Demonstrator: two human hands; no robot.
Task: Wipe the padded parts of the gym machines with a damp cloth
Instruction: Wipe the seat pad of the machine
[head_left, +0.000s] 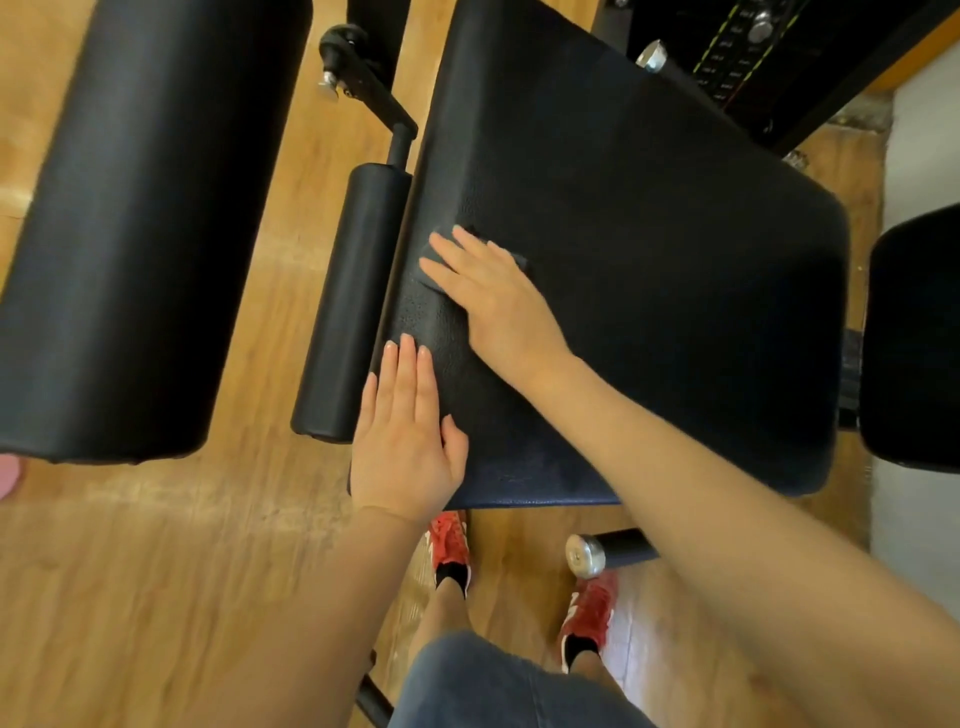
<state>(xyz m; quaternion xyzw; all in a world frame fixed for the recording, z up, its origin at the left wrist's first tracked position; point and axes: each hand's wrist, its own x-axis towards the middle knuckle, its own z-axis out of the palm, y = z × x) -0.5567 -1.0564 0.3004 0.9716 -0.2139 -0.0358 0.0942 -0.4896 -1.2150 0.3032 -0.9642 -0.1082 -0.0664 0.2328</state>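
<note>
The right hand lies flat with its fingers straight and spread, pressing a dark cloth onto the large black seat pad; only the cloth's edges show past the fingertips and beside the knuckles, near the pad's left edge, and the rest is hidden under the palm. The left hand is also open, fingers straight and held together, thumb out to the side, resting palm-down on the near left corner of the same pad, holding nothing. The two hands are near each other but apart, the right one further up the pad. Just beside the pad's left edge runs a black padded roller, its far end joined to a black metal lever arm. Further left, well apart from the hands, lies a second long black cushion. At the right border another black pad shows in part. Beyond the seat pad's far right corner stands a weight stack with a chrome pin. Below the pad are a wooden floor, two red shoes and a chrome-capped bar.
</note>
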